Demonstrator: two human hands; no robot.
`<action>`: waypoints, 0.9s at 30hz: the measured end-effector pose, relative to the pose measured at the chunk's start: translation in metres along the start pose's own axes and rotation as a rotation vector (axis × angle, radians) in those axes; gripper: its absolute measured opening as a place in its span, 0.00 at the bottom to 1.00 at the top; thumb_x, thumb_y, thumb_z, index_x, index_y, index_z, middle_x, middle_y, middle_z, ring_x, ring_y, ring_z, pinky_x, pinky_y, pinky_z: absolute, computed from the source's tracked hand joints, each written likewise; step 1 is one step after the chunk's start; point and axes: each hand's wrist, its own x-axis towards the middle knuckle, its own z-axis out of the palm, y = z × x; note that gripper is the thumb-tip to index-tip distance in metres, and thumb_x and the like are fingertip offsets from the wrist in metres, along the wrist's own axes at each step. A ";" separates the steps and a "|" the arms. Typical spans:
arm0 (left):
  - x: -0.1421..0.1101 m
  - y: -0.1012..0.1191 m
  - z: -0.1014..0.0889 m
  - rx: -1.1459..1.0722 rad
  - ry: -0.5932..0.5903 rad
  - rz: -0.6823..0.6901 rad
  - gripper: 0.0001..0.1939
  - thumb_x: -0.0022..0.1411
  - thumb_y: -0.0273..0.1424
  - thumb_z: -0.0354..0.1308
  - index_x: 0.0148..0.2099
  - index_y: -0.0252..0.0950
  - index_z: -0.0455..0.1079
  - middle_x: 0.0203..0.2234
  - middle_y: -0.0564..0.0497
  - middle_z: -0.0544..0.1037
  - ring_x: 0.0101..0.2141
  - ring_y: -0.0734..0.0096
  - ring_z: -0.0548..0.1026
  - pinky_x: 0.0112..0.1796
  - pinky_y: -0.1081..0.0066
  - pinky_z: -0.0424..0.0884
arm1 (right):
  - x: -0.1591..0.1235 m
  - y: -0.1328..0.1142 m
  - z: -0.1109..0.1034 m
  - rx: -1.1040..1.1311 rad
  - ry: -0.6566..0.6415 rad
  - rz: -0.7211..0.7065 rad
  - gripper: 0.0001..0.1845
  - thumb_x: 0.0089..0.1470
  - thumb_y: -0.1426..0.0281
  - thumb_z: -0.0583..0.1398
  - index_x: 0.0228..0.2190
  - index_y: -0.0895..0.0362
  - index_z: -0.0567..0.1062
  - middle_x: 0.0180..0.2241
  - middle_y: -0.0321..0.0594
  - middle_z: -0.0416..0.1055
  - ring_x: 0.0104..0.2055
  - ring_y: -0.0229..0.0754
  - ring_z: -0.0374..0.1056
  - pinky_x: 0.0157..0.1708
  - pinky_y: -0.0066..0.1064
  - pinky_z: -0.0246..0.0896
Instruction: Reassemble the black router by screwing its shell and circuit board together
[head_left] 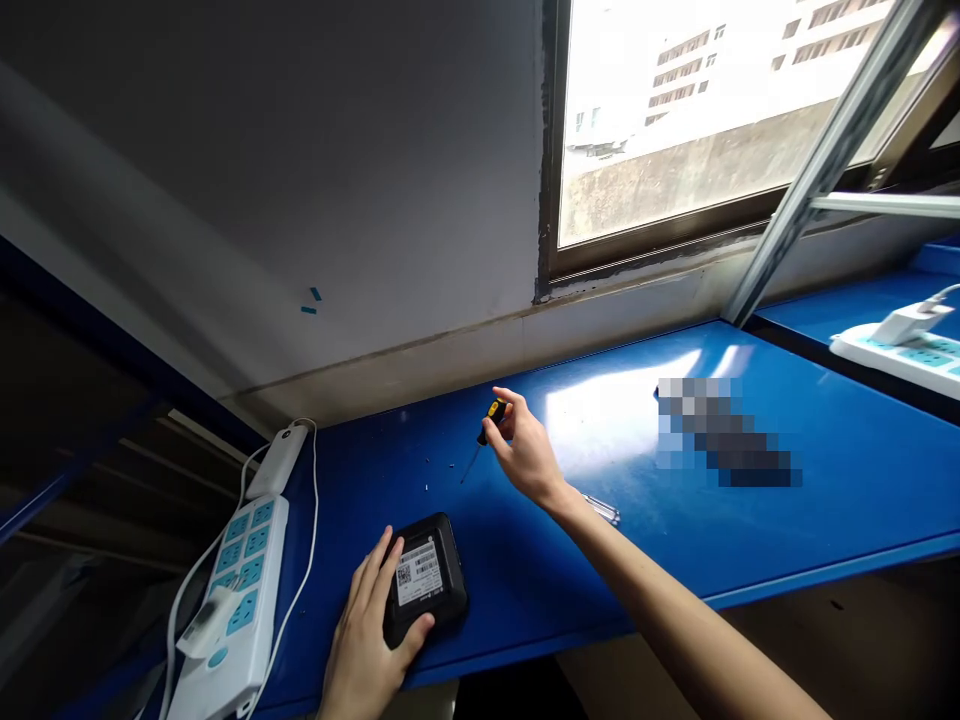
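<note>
My left hand [367,640] grips a small black device [426,578] with a white barcode label, lying near the front edge of the blue table [675,540]. My right hand [525,450] is farther back over the table, fingers pinched on the yellow-and-black handle of a small screwdriver [484,435]. The screwdriver's thin shaft slants down to the left, its tip at or just above the table top. A few tiny screws [442,468] lie on the table beside the tip.
A white power strip with blue sockets [232,610] and a plugged white adapter lies at the left end, its cable looping back. Another power strip [900,350] sits far right. A blurred dark object [724,432] lies at mid-right. Behind are a grey wall and a window.
</note>
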 end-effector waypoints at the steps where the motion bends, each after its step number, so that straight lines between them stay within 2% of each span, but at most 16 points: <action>1: -0.001 0.000 0.000 -0.002 0.014 0.002 0.35 0.65 0.47 0.55 0.70 0.49 0.52 0.68 0.48 0.58 0.65 0.49 0.60 0.59 0.45 0.67 | 0.001 0.004 0.004 0.084 0.086 -0.012 0.24 0.64 0.65 0.54 0.59 0.57 0.60 0.39 0.42 0.74 0.32 0.41 0.74 0.39 0.37 0.73; 3: -0.002 -0.001 0.001 -0.007 0.038 -0.002 0.33 0.65 0.46 0.55 0.69 0.50 0.54 0.67 0.48 0.60 0.65 0.50 0.61 0.59 0.46 0.67 | 0.000 0.011 0.011 0.170 0.164 -0.033 0.23 0.62 0.64 0.56 0.57 0.56 0.63 0.39 0.42 0.74 0.32 0.42 0.74 0.41 0.40 0.73; 9: -0.003 0.007 -0.001 -0.028 0.055 -0.036 0.29 0.66 0.45 0.54 0.67 0.49 0.58 0.66 0.48 0.62 0.64 0.51 0.62 0.58 0.47 0.68 | -0.007 0.025 0.022 0.192 0.176 -0.026 0.22 0.64 0.63 0.55 0.57 0.57 0.63 0.42 0.46 0.74 0.35 0.43 0.74 0.46 0.42 0.72; 13: -0.003 0.011 -0.003 -0.049 0.053 -0.052 0.29 0.67 0.45 0.54 0.67 0.48 0.58 0.67 0.48 0.61 0.65 0.51 0.61 0.59 0.47 0.67 | -0.008 0.028 0.025 0.252 0.152 -0.023 0.22 0.64 0.63 0.56 0.57 0.57 0.63 0.41 0.45 0.74 0.36 0.42 0.75 0.46 0.41 0.73; 18: -0.004 0.012 -0.003 -0.055 0.028 -0.088 0.29 0.68 0.45 0.52 0.68 0.49 0.56 0.67 0.49 0.60 0.66 0.52 0.59 0.60 0.46 0.66 | -0.011 0.025 0.023 0.341 0.194 0.008 0.24 0.62 0.60 0.58 0.56 0.56 0.64 0.38 0.41 0.74 0.34 0.41 0.75 0.42 0.39 0.74; 22: -0.004 0.015 -0.003 -0.048 0.042 -0.079 0.28 0.68 0.44 0.52 0.67 0.48 0.58 0.67 0.48 0.60 0.65 0.52 0.60 0.62 0.45 0.63 | -0.017 0.021 0.025 0.518 0.116 0.094 0.25 0.62 0.58 0.58 0.57 0.54 0.64 0.36 0.37 0.72 0.31 0.40 0.75 0.35 0.36 0.76; 27: -0.002 0.016 -0.003 -0.043 0.069 -0.063 0.27 0.68 0.42 0.53 0.67 0.48 0.58 0.67 0.48 0.61 0.65 0.53 0.61 0.62 0.47 0.64 | -0.027 0.014 0.031 0.662 -0.002 0.141 0.27 0.61 0.57 0.58 0.58 0.52 0.63 0.39 0.37 0.70 0.31 0.39 0.75 0.34 0.35 0.76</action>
